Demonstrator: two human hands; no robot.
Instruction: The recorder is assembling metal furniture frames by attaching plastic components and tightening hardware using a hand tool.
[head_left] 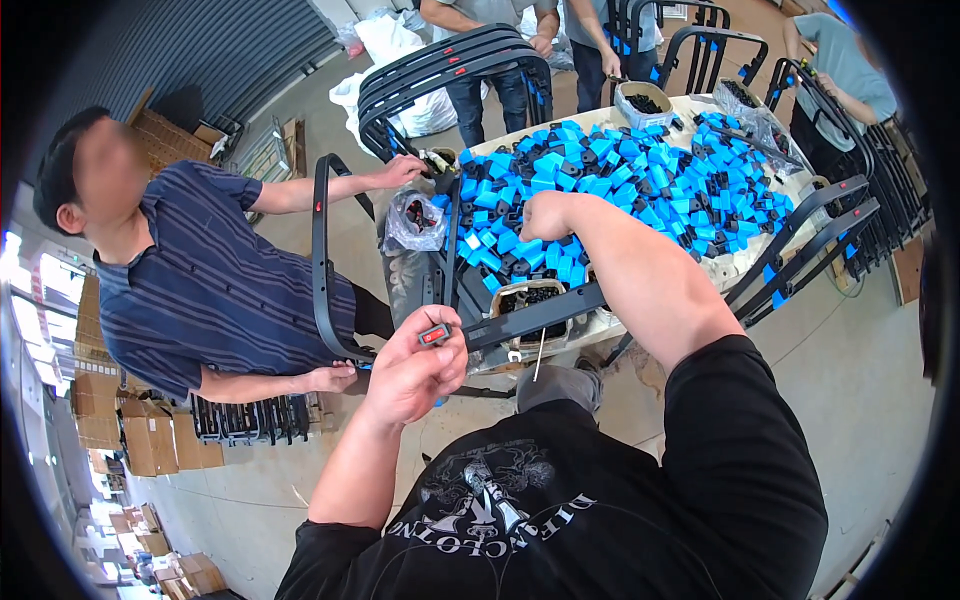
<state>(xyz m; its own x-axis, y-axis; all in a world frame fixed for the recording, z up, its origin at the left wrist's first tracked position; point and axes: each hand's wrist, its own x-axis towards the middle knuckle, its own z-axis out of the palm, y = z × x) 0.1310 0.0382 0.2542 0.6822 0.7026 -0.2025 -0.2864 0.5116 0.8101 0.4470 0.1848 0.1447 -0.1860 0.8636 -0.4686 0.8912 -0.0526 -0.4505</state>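
Head view: left hand (415, 368) pinches black bar (530, 318) (right hand (545, 213) in blue clips (640, 180)).

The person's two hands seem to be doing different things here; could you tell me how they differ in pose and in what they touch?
The left hand is drawn in close, pinching a small black-and-red clip at the end of a black bar. The right hand is stretched out, closed, knuckles down in the pile of blue and black parts; what it holds is hidden. Both are bare.

The person wears a black short-sleeved T-shirt with a grey-white printed graphic, both forearms bare.
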